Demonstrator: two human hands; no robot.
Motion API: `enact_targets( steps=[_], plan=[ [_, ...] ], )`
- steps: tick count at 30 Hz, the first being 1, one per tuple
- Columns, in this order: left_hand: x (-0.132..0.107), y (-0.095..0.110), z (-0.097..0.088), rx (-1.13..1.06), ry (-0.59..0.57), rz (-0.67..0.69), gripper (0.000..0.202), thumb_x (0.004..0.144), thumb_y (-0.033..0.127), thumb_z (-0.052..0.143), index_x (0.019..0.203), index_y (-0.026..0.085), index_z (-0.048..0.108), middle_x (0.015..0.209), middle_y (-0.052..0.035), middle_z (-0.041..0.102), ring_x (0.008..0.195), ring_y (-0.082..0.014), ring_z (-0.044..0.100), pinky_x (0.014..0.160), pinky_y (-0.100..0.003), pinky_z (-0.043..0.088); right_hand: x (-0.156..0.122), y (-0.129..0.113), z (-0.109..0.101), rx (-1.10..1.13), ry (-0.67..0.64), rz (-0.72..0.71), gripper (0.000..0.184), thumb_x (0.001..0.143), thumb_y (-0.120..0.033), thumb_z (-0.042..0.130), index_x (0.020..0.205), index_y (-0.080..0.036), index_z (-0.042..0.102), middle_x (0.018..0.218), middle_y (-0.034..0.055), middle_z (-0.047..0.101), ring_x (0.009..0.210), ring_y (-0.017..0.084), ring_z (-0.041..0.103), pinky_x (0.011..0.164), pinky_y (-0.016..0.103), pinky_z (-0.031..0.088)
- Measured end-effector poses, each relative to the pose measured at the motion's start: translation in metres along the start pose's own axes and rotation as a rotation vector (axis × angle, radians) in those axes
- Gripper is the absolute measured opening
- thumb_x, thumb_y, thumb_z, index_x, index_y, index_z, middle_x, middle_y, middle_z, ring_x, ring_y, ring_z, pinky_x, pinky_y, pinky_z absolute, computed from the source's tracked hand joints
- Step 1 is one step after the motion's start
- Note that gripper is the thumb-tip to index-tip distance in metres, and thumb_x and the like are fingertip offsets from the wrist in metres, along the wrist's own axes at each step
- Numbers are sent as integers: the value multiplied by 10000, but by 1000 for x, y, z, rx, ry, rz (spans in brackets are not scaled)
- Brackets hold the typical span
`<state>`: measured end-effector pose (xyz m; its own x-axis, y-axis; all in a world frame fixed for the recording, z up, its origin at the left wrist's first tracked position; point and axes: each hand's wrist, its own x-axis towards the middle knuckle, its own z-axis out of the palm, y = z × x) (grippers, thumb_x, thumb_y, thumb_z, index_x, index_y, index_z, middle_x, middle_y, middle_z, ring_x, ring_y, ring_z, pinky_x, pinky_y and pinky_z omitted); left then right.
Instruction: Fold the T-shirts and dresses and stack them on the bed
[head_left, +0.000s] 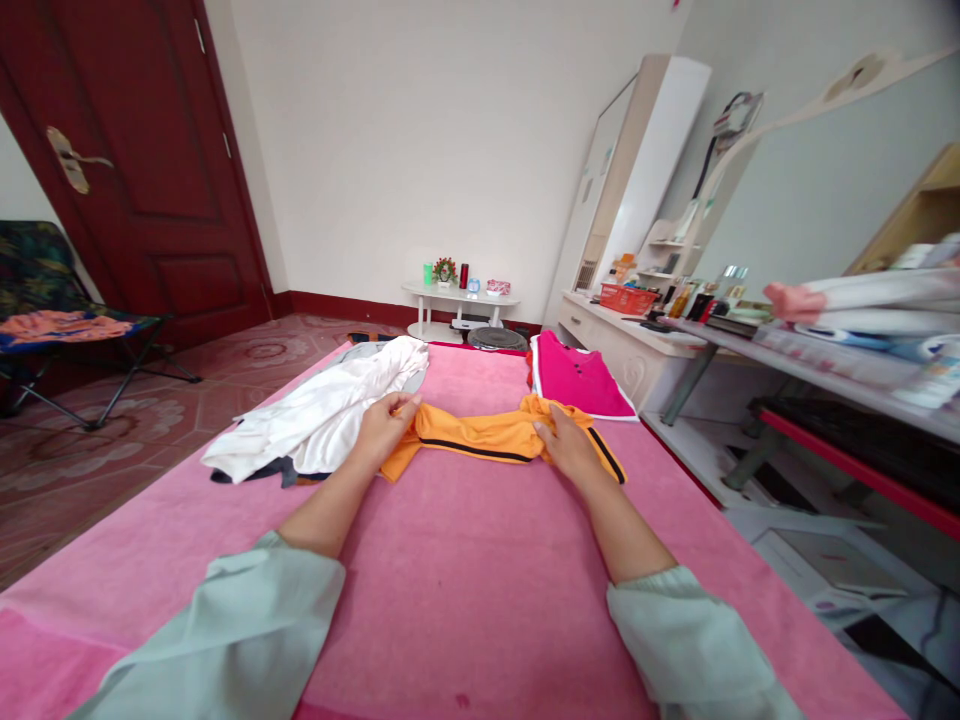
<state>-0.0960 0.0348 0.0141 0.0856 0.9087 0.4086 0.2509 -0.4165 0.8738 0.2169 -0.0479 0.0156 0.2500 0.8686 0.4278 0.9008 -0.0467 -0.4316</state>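
Note:
An orange garment (pixel 480 432) with a black stripe lies stretched sideways across the pink bedspread (pixel 465 580). My left hand (pixel 388 425) pinches its left end, with a loose orange flap hanging beside the wrist. At its right end, my right hand (pixel 566 440) grips the bunched cloth, thumb on top. Close by my left hand is a heap of white clothes (pixel 330 405) with darker pieces beneath. A folded magenta shirt (pixel 577 375) with white edging lies just beyond my right hand.
A small white table (pixel 461 292) with cups and a plant stands by the far wall. Along the right side are a dresser (pixel 637 325) with a red basket (pixel 628 299) and a cluttered grey table (pixel 825 365). A folding chair (pixel 71 320) stands left, near the dark red door (pixel 142 150).

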Motion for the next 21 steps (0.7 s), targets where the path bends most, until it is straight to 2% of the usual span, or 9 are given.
enact_targets(
  steps=[3, 4, 6, 9, 13, 15, 17, 19, 21],
  plan=[
    [-6, 9, 1, 231, -141, 38, 601, 712, 589, 606, 1177, 209, 594, 1087, -84, 660, 981, -261, 608, 835, -324, 442, -5, 0, -4, -74, -124, 36, 689, 777, -428, 579, 1387, -200, 354, 1157, 123, 627, 1016, 255, 596, 799, 326, 435],
    [-9, 13, 2, 333, -211, 61, 688, 681, 603, 629, 1254, 231, 541, 1146, -87, 640, 1025, -277, 594, 861, -338, 434, -6, -2, -7, -120, -182, 35, 715, 751, -445, 604, 1382, -210, 363, 1141, 118, 635, 998, 257, 602, 778, 320, 433],
    [-15, 21, 5, 542, -349, 127, 780, 637, 606, 664, 1314, 259, 491, 1200, -91, 616, 1066, -295, 578, 887, -349, 423, -7, -10, -14, -225, -288, 23, 587, 732, -450, 610, 1265, -225, 510, 1099, 105, 653, 974, 251, 605, 753, 299, 419],
    [-21, 34, 9, 744, -473, 181, 640, 688, 538, 635, 1266, 278, 544, 1150, -83, 644, 1027, -279, 600, 861, -332, 432, -6, -24, -23, -352, -357, 36, 284, 729, -400, 579, 919, -211, 675, 971, 85, 681, 897, 225, 610, 682, 267, 393],
    [-17, 42, 4, 864, -488, 16, 350, 731, 423, 582, 1032, 275, 682, 949, -79, 701, 907, -285, 637, 736, -325, 452, -5, -44, -33, -250, -394, 88, 181, 673, -349, 585, 710, -190, 663, 697, 17, 637, 645, 154, 565, 530, 231, 319],
    [-10, 40, -2, 811, -387, -25, 263, 717, 358, 580, 917, 239, 703, 888, -82, 702, 882, -282, 636, 713, -316, 448, -10, -59, -40, -81, -431, 61, 150, 670, -309, 576, 655, -173, 637, 595, -23, 566, 556, 114, 502, 487, 215, 277],
    [-1, 36, -8, 630, -229, 0, 210, 725, 298, 546, 847, 208, 691, 822, -67, 694, 843, -255, 633, 715, -306, 449, -18, -78, -49, 154, -549, -6, 150, 686, -294, 573, 651, -156, 623, 561, -44, 521, 512, 87, 456, 466, 201, 261],
    [5, 35, -10, 318, -99, 19, 211, 721, 273, 536, 858, 183, 669, 794, -42, 683, 797, -222, 628, 715, -297, 460, -27, -100, -61, 413, -803, -108, 183, 701, -326, 609, 731, -149, 642, 588, -47, 545, 507, 76, 462, 473, 188, 299],
    [7, 40, -9, -45, -90, -11, 271, 685, 287, 597, 925, 172, 648, 821, -24, 681, 756, -196, 626, 694, -287, 478, -33, -117, -71, 610, -1047, -198, 277, 702, -386, 656, 839, -146, 659, 657, -24, 605, 533, 83, 511, 516, 194, 376]
  ],
)
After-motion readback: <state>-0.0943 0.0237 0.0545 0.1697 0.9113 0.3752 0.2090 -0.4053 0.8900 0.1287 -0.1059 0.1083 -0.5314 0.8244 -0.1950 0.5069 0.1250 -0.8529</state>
